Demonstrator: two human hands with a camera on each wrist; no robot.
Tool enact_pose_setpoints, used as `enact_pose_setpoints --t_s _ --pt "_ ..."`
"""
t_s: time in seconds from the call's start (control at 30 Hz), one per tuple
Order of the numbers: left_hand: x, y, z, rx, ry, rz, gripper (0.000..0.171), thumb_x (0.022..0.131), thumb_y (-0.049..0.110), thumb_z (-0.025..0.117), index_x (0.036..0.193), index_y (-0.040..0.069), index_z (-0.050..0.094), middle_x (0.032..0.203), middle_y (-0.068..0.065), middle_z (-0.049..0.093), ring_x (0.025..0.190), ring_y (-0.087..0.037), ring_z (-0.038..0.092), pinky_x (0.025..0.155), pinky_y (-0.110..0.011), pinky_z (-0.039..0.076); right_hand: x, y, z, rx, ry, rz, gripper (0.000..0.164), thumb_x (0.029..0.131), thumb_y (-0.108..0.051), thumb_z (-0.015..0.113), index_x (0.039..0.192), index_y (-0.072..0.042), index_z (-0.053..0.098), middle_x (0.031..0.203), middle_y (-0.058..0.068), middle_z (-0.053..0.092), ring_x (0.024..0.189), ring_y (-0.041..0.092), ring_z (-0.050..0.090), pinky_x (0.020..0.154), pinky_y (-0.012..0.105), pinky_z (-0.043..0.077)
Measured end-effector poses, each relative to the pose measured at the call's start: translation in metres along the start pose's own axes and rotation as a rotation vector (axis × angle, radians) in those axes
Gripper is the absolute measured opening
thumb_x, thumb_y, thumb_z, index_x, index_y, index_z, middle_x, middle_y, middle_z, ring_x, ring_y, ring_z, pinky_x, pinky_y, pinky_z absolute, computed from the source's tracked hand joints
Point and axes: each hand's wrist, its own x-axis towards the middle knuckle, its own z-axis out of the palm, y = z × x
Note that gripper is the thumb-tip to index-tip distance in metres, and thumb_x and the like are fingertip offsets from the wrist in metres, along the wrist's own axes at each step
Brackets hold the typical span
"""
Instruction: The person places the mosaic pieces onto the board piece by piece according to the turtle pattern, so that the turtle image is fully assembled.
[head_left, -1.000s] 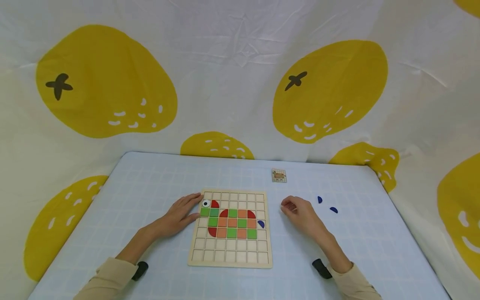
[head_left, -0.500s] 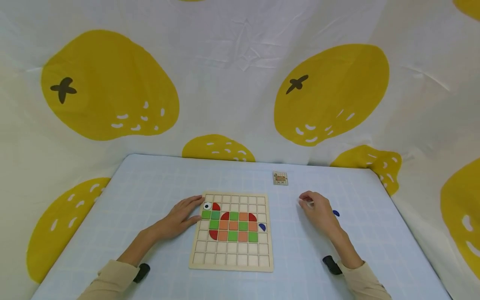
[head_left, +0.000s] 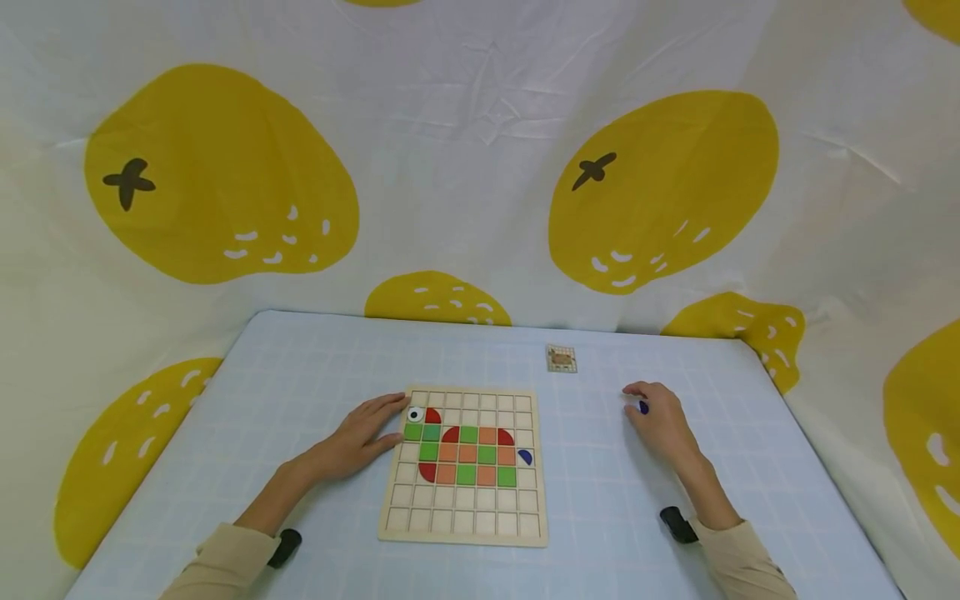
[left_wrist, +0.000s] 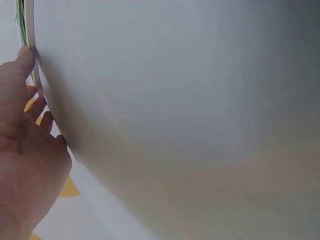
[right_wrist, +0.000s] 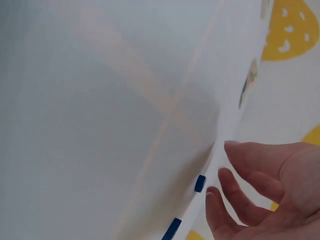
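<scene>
A wooden grid board [head_left: 465,525] lies on the table, bearing green, orange and red tiles, a round eye tile [head_left: 416,414] and a blue half-circle tile [head_left: 525,457]. My left hand [head_left: 360,439] rests with fingers extended and thumb at the board's left edge; the left wrist view shows the left hand [left_wrist: 30,150] touching that edge. To the right, my right hand [head_left: 663,423] hovers with thumb and fingers apart around a loose blue half-circle tile [head_left: 643,407]. In the right wrist view, this tile [right_wrist: 200,183] and another blue tile [right_wrist: 171,229] lie near the fingertips, not held.
A small pattern card [head_left: 561,358] lies behind the board to the right. The light blue tablecloth [head_left: 315,350] covers the table, which ends at a white curtain [head_left: 457,167] with yellow fruit prints.
My right hand has moved right from beside the board to the loose blue tiles, and its thumb and fingers have spread. My left hand has stayed at the board.
</scene>
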Motion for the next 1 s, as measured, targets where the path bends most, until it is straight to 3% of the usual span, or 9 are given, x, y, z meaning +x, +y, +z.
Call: enact_pose_setpoints --t_s 0.47,0.7,1.0 --pt "-0.001 0.002 0.0 -0.005 0.011 -0.016 0.062 0.104 0.029 0.063 0.158 0.009 0.04 0.163 -0.013 0.037 0.15 -0.04 0.03 0.117 -0.066 0.026 -0.001 0.011 -0.005 -0.016 -0.033 0.078 0.025 0.092 0.011 0.062 0.117 0.013 0.065 0.113 0.03 0.063 0.103 0.042 0.059 0.094 0.059 0.049" --pt "-0.001 0.003 -0.001 -0.007 0.009 -0.015 0.062 0.104 0.028 0.063 0.158 0.008 0.04 0.163 -0.014 0.037 0.15 -0.041 0.03 0.117 -0.066 0.025 -0.003 0.013 -0.005 -0.007 -0.007 0.04 0.018 0.09 0.014 0.064 0.107 0.013 0.067 0.102 0.026 0.068 0.094 0.038 0.064 0.085 0.054 0.055" --pt "-0.001 0.003 -0.002 -0.016 0.007 -0.01 0.062 0.104 0.026 0.063 0.158 0.008 0.04 0.163 -0.014 0.036 0.15 -0.041 0.028 0.118 -0.067 0.024 -0.005 0.014 -0.005 -0.021 0.009 0.004 0.018 0.088 0.016 0.067 0.105 0.011 0.069 0.098 0.023 0.068 0.091 0.035 0.065 0.082 0.051 0.055"
